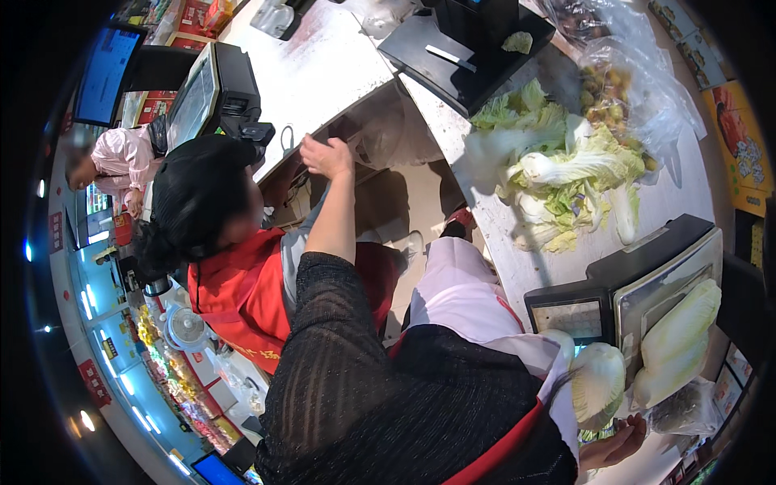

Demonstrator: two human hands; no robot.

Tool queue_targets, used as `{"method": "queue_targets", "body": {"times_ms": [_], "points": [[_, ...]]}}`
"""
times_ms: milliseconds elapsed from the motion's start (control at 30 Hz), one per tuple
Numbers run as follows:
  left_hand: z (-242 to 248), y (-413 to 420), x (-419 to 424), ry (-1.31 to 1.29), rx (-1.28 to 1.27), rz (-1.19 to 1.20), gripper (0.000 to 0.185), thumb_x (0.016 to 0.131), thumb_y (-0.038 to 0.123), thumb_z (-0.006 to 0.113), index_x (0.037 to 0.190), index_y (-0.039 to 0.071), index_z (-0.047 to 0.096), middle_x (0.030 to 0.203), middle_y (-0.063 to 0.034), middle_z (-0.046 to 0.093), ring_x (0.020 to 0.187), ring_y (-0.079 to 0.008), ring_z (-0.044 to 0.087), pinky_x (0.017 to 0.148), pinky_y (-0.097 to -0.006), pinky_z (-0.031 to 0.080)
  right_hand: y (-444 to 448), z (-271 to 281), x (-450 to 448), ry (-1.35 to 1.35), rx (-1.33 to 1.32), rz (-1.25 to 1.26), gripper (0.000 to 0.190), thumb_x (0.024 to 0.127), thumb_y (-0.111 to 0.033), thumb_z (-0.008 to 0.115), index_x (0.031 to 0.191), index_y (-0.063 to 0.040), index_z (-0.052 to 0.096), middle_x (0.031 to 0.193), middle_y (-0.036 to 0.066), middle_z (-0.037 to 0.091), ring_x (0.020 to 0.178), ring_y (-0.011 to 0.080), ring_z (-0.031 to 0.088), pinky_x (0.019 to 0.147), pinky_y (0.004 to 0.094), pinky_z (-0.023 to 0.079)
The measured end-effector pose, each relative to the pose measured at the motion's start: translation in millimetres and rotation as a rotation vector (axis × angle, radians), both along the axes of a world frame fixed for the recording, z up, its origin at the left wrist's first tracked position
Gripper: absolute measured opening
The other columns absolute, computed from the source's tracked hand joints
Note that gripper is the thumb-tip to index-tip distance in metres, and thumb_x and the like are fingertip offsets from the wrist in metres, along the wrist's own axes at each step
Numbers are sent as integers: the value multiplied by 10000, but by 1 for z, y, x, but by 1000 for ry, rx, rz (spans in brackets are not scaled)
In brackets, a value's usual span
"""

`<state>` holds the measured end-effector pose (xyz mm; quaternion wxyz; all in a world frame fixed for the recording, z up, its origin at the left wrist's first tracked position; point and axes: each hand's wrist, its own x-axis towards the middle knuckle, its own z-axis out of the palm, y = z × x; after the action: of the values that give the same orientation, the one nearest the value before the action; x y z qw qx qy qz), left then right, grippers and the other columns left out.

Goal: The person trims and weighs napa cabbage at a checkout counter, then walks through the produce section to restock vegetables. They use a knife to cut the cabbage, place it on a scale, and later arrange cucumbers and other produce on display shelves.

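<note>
My left hand (pixel 328 157) reaches out at the end of a bent arm, beside the edge of a white counter (pixel 315 66). Its fingers curl loosely, thumb apart, with nothing visible in them. Low on the right, my right hand (pixel 619 441) is half turned up below a Chinese cabbage (pixel 597 382), its fingers slightly bent and apparently empty; part of it is hidden by my clothing. Another Chinese cabbage (pixel 682 342) lies on the plate of a weighing scale (pixel 630 303). Loose cabbage leaves (pixel 564 176) are heaped on the right-hand counter (pixel 679 188).
A person in a black cap and red vest (pixel 242 291) stands close on my left. Another person in pink (pixel 124 154) is farther back, near a second scale (pixel 209 91). A black stand (pixel 461 54) and a clear bag of small round fruit (pixel 606 91) occupy the right counter's far end.
</note>
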<state>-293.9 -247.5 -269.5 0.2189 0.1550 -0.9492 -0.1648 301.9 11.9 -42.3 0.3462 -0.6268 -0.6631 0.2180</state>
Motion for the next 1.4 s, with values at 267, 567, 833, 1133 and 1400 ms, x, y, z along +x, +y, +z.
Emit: {"method": "queue_targets", "body": {"times_ms": [267,567,833,1133,1400], "points": [[23,-100,-64,-397,-194,175,485,851,332,439,1249,55,470,1312,-100,430,1171,-368,421,916,-461,404,14,15,-29,-139,-77,19,320,930,-215,411,1132,10,517,1105,109,530,989,203,495,841,320,384],[17,-187,-163,-800,-1262,-392,317,794,424,575,975,196,700,977,-95,663,960,-233,625,783,-347,496,-2,34,-43,-94,-106,27,181,887,-61,465,1032,15,541,997,87,562,901,165,522,792,291,431],[67,22,-26,-512,-303,-756,304,738,201,612,864,-75,632,848,-260,639,840,-391,618,742,-431,471,-16,36,-35,102,118,208,163,818,59,515,974,22,542,957,117,565,837,160,547,732,260,449],[312,211,198,-877,152,-2496,218,692,-56,609,880,9,522,845,-121,503,783,-287,533,678,-324,431,7,91,-82,40,232,715,586,693,-94,692,1225,-13,461,1225,180,482,1174,327,423,951,401,372],[329,297,298,-655,1043,-2184,159,877,73,568,1009,-2,612,826,-9,555,666,-75,502,586,-210,410,49,69,-82,992,-327,252,139,904,-118,490,853,-4,549,528,22,432,529,171,489,693,391,475]]}}
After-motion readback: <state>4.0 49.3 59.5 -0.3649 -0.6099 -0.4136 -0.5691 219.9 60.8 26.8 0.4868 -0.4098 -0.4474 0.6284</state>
